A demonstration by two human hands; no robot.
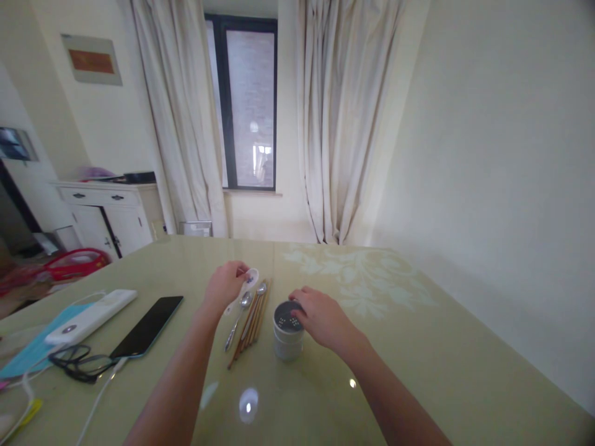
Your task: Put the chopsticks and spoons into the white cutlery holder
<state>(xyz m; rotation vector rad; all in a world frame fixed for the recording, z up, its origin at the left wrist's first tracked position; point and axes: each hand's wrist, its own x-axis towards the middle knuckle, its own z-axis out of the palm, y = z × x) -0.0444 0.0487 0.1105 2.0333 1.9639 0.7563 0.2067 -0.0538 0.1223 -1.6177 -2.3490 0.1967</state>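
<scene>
My left hand [226, 286] is closed, its fingertips at the bowl of a white ceramic spoon [253, 277] with a dark printed mark. The spoon's handle slants toward me, partly behind the hand. Just right of it lie two metal spoons [238, 322] and several wooden chopsticks [251, 331], roughly side by side. My right hand [320, 314] grips the rim of an upright, pale cylindrical utensil holder [288, 347], with the thumb over the inside edge. Drain holes show in the holder's dark bottom, and nothing stands in it.
On the left of the glossy green table [381, 371] lie a black phone [147, 326] with a cable, eyeglasses [79, 364], a white power strip [93, 316] and a blue face mask [32, 353]. A wall runs along the table's right side.
</scene>
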